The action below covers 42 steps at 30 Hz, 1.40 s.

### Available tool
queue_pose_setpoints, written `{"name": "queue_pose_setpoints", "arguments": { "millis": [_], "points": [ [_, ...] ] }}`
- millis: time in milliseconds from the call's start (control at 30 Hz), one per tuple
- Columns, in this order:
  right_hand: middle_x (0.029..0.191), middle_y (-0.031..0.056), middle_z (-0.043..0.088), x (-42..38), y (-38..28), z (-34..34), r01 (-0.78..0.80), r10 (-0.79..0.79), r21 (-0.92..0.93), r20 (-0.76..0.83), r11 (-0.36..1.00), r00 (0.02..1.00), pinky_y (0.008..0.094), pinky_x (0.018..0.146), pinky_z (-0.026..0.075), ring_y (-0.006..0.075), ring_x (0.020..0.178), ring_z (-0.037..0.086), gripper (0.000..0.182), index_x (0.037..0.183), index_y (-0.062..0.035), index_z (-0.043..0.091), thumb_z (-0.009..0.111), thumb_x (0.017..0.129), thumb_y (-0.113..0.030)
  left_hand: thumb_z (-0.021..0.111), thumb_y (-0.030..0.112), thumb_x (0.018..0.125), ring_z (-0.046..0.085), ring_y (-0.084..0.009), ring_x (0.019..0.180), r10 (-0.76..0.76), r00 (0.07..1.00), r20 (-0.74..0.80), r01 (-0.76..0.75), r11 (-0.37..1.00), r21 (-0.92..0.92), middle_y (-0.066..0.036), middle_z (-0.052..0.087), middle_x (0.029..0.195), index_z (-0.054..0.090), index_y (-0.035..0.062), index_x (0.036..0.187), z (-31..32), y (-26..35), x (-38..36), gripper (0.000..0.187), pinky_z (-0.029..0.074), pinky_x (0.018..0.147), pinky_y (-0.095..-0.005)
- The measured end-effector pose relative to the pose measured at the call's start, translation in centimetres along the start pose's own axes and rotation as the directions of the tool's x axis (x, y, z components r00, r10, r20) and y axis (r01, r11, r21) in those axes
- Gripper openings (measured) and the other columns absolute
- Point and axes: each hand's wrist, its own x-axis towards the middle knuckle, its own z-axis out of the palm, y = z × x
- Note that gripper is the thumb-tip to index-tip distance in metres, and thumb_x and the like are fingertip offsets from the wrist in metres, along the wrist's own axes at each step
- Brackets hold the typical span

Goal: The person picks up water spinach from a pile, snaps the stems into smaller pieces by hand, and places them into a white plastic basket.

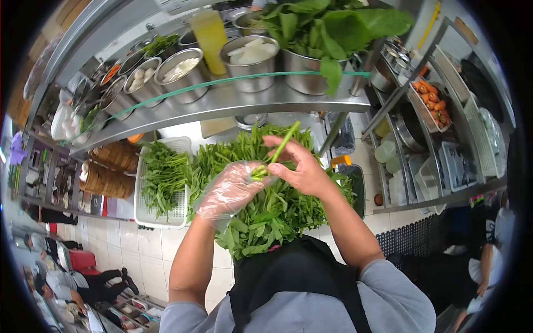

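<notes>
My left hand [236, 186], in a clear plastic glove, is closed around a bunch of green stems whose cut ends [259, 173] show at its right side. My bare right hand [298, 166] touches that bunch and pinches one stem [286, 141] between thumb and fingers; the stem points up and to the right. Beneath both hands a large heap of leafy greens [261, 216] spreads over the work surface. A white perforated basket [186, 145] with more leafy greens stands left of the heap.
A steel shelf [233, 101] above holds metal pots [258, 83], a yellow container [209, 41] and large leaves. Bamboo steamers [105, 180] stand left. A rack at right holds a carrot basket [430, 105]. Other people are at the lower left and right edges.
</notes>
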Motion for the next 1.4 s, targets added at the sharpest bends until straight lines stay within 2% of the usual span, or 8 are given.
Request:
{"name": "queue_pose_setpoints", "arguments": {
  "millis": [167,300,467,567,733,967,1033,1400],
  "points": [
    [0.101,0.0032,0.070,3.5,-5.2,1.5,0.348,-0.338,-0.197,0.086,0.917,0.937,0.0347,0.094,0.048,0.0160,0.102,0.059,0.023,0.111,-0.0030,0.075,0.070,0.099,-0.021,0.071,0.024,0.092,0.067,-0.0303,0.092,0.119,0.985,-0.124,-0.113,0.992,0.055,-0.016,0.073,0.104,0.071,0.0065,0.114,-3.6,2.4,-2.9,0.028,0.051,0.088,-0.0374],
    [0.086,-0.0039,0.062,5.5,-8.3,1.6,0.219,-0.211,0.193,-0.062,0.956,0.976,0.0253,0.073,0.045,0.0068,0.079,0.054,0.025,0.109,-0.0071,0.076,0.068,0.102,-0.030,0.076,0.023,0.090,0.065,-0.0175,0.097,0.126,0.959,-0.253,-0.154,0.984,-0.092,-0.007,0.072,0.108,0.071,0.0033,0.115,-6.3,-1.6,-3.8,0.032,0.051,0.091,-0.0347],
    [0.078,-0.0082,0.059,7.7,-11.7,1.7,0.160,-0.135,0.131,-0.180,0.978,0.974,0.0221,0.061,0.038,0.0026,0.067,0.047,0.031,0.109,-0.0072,0.076,0.070,0.099,-0.036,0.078,0.025,0.091,0.044,-0.0021,0.051,-0.120,0.947,-0.297,-0.027,0.895,-0.446,0.007,0.062,0.077,0.072,0.0105,0.110,-9.2,-4.1,-4.2,0.024,0.036,0.046,-0.0214],
    [0.081,-0.0081,0.062,8.3,-13.3,3.8,0.110,-0.092,0.090,-0.184,0.990,0.979,0.0199,0.059,0.034,-0.0004,0.068,0.044,0.028,0.109,-0.0060,0.077,0.074,0.098,-0.031,0.077,0.027,0.092,0.047,-0.0019,0.054,-0.138,0.968,-0.209,0.026,0.886,-0.462,0.007,0.063,0.078,0.073,0.0115,0.113,-8.2,-3.4,-4.4,0.026,0.036,0.047,-0.0206],
    [0.084,-0.0095,0.064,8.4,-15.9,5.4,0.227,-0.207,0.027,-0.314,0.973,0.926,0.0187,0.059,0.032,-0.0007,0.069,0.043,0.025,0.110,-0.0047,0.078,0.074,0.098,-0.026,0.074,0.030,0.094,0.072,-0.0120,0.089,-0.043,0.991,0.123,0.029,0.993,0.113,-0.013,0.075,0.117,0.064,0.0090,0.131,-5.0,-4.6,-4.5,0.045,0.052,0.086,-0.0304],
    [0.085,-0.0077,0.064,8.2,-14.2,4.5,0.162,-0.169,-0.062,-0.557,0.985,0.813,0.0191,0.065,0.038,0.0008,0.073,0.048,0.027,0.109,-0.0023,0.077,0.075,0.098,-0.027,0.074,0.029,0.092,0.045,0.0005,0.057,-0.005,0.991,-0.136,-0.051,0.913,-0.405,0.010,0.059,0.076,0.074,0.0123,0.102,-11.7,-4.8,-6.4,0.019,0.033,0.049,-0.0192],
    [0.084,-0.0069,0.065,7.6,-12.5,4.4,0.139,-0.157,-0.076,-0.597,0.987,0.787,0.0198,0.066,0.040,0.0010,0.075,0.049,0.026,0.107,-0.0021,0.077,0.075,0.097,-0.027,0.076,0.018,0.092,0.063,-0.0071,0.083,0.040,0.978,-0.206,-0.129,0.888,-0.441,0.000,0.071,0.092,0.074,0.0048,0.102,-13.7,-4.9,-6.4,0.017,0.053,0.078,-0.0263],
    [0.068,-0.0110,0.051,5.6,-9.3,8.1,0.042,-0.030,0.007,-0.597,0.999,0.801,0.0209,0.054,0.028,-0.0011,0.062,0.040,0.030,0.082,-0.0036,0.069,0.076,0.097,-0.029,0.072,0.033,0.092,0.063,-0.0244,0.076,0.273,0.962,-0.017,-0.273,0.962,-0.002,-0.017,0.069,0.084,0.070,-0.0007,0.104,-7.0,2.9,-5.3,0.036,0.051,0.078,-0.0385]
  ]
}}
